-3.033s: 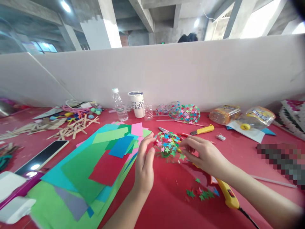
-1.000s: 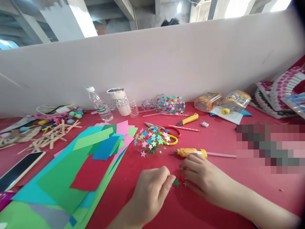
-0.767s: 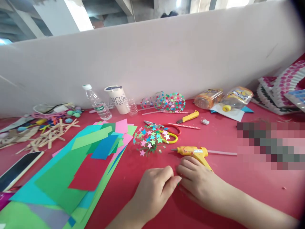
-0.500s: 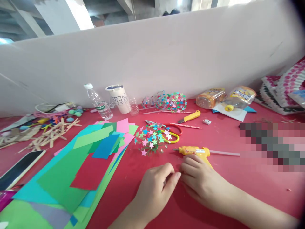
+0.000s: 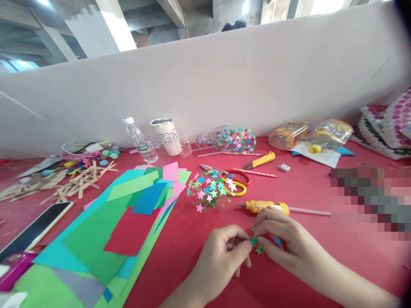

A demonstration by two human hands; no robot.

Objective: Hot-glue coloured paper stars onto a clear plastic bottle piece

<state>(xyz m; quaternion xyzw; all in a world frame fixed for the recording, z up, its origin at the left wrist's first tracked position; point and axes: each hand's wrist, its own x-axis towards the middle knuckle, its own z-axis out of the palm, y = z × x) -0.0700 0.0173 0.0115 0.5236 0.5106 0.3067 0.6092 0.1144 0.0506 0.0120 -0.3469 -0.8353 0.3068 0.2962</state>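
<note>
Small green star cutouts (image 5: 258, 250) show between my two hands, low over the red table. My left hand (image 5: 221, 256) is closed, thumb and forefinger pinching at the edge of a green star. From the other side my right hand (image 5: 285, 235) pinches at the same small group with thumb and fingertips. A blue piece (image 5: 276, 240) shows under its palm, partly hidden. Just beyond the right hand lies a yellow glue gun (image 5: 257, 206) with a clear glue stick. A pile of coloured stars (image 5: 208, 190) lies farther off, beside scissors (image 5: 239, 188) with red and yellow handles.
Coloured paper sheets (image 5: 96, 231) spread across the left, near a phone (image 5: 35, 226) and wooden sticks (image 5: 81, 182). Along the wall stand a water bottle (image 5: 141, 143) and a white cup (image 5: 167, 139). A star-covered bottle (image 5: 237, 140) and a yellow cutter (image 5: 261, 160) lie at the back.
My right hand's fingers have lifted and parted from the curled pose, and green stars now show between the hands. The whole view has shifted slightly.
</note>
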